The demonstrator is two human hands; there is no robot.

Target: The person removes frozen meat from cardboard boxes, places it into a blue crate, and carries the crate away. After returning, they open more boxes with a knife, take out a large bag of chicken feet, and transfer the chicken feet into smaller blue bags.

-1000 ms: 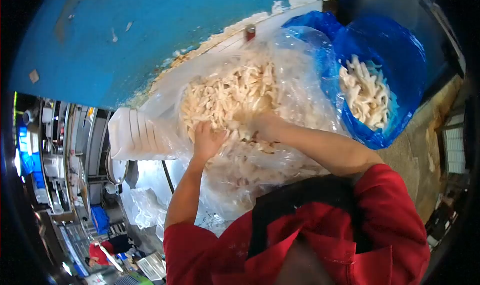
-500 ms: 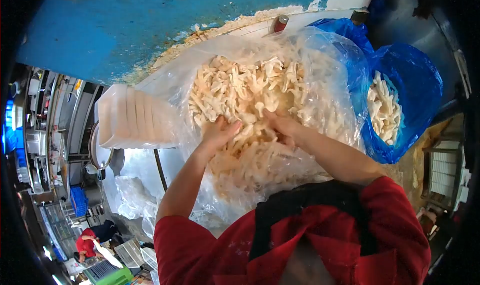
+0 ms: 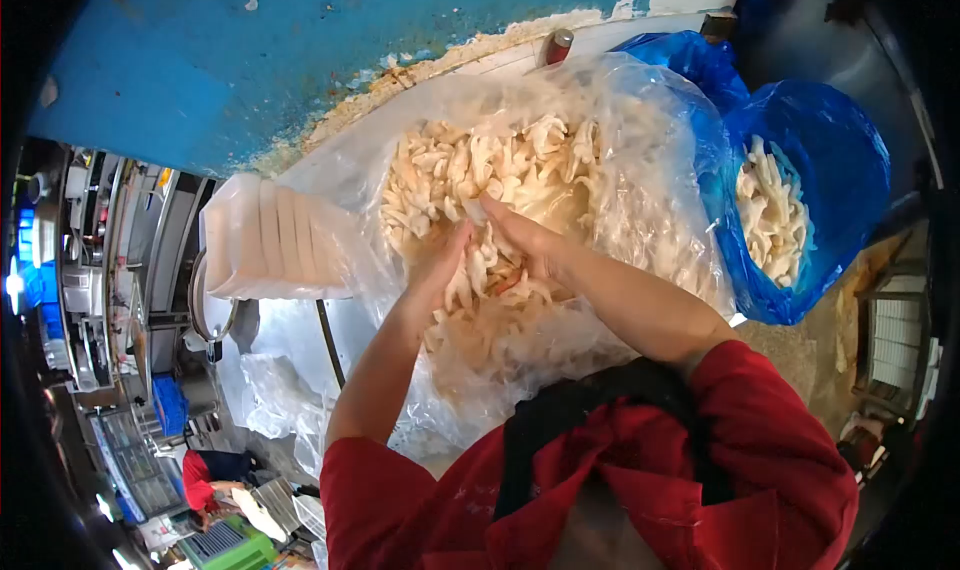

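Note:
A large clear plastic bag (image 3: 660, 220) lies wide, full of pale chicken feet (image 3: 430, 175). Both of my hands are in among them, brought close together near the middle of the pile. My left hand (image 3: 440, 255) curves around chicken feet from the left side. From the right, my right hand (image 3: 528, 240) closes in, its thumb pointing toward the left one and its fingers curled over more chicken feet. Several pieces sit between the two palms. Some fingertips are hidden in the pile.
Stacked white plastic trays (image 3: 270, 235) stand left of the bag. To the right, a blue plastic bag (image 3: 850, 180) holds more chicken feet. A blue wall (image 3: 250, 70) with peeling paint borders the far side. Another person (image 3: 200, 480) in red works at lower left.
My hands have come closer together, the right one moving left and the left one slightly right, gathering chicken feet between them. The other person at lower left has shifted.

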